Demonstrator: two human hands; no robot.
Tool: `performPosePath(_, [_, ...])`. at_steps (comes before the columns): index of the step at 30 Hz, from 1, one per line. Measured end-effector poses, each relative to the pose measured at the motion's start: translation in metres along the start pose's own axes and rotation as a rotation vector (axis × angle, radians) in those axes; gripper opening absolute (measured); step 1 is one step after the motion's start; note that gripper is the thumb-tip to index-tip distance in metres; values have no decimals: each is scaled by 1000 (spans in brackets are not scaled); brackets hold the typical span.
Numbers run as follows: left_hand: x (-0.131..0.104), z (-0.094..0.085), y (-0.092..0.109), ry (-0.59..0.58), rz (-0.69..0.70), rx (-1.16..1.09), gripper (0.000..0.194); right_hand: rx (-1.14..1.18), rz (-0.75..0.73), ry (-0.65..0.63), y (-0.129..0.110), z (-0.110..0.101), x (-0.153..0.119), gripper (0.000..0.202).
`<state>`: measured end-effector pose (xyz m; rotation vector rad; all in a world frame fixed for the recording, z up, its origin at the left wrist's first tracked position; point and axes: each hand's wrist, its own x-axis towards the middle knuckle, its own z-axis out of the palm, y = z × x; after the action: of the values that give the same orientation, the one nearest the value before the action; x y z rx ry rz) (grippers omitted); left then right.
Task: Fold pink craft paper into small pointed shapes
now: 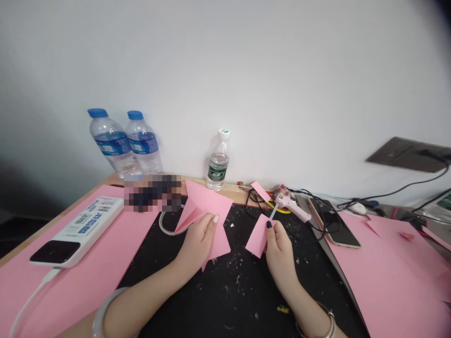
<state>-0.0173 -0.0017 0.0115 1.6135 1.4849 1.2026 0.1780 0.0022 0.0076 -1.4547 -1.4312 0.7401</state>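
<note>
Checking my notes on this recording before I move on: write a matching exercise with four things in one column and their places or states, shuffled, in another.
1. left hand
2. right hand
3. white power bank
4. green-labelled bottle

A. upright near the wall
B. holding the smaller pink piece
C. lying on a pink sheet
D. holding the larger pink piece

Pairs: 1-D, 2-B, 3-C, 4-A

"What colour is the paper (211,202) at centre?"
"Plain pink. The mat (253,300), lower centre, is black, flecked white."
"And the caps (97,113), upper left?"
"Blue. The middle bottle's (219,161) label (216,173) is mostly green."
</note>
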Motion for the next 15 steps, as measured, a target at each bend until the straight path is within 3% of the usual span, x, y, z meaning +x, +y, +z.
performPosePath(4, [2,-2,0,29,-48,-156,29,-60,-23,42,8,-7,14,22])
performPosePath(8, [1,-2,5,3,-87,-228,29,-229,-156,139,3,-10,17,44])
performPosePath(10, [0,-1,7,-31,-114,-284,30,-220,-212,20,-3,-8,9,40])
performPosePath(13, [-2,1,9,-93,-158,-356,33,-97,-298,-373,-15,-3,-7,27])
performPosePath(15, [-3,2,9,-140,-195,-416,35,-66,-326,-523,-21,0,-16,21])
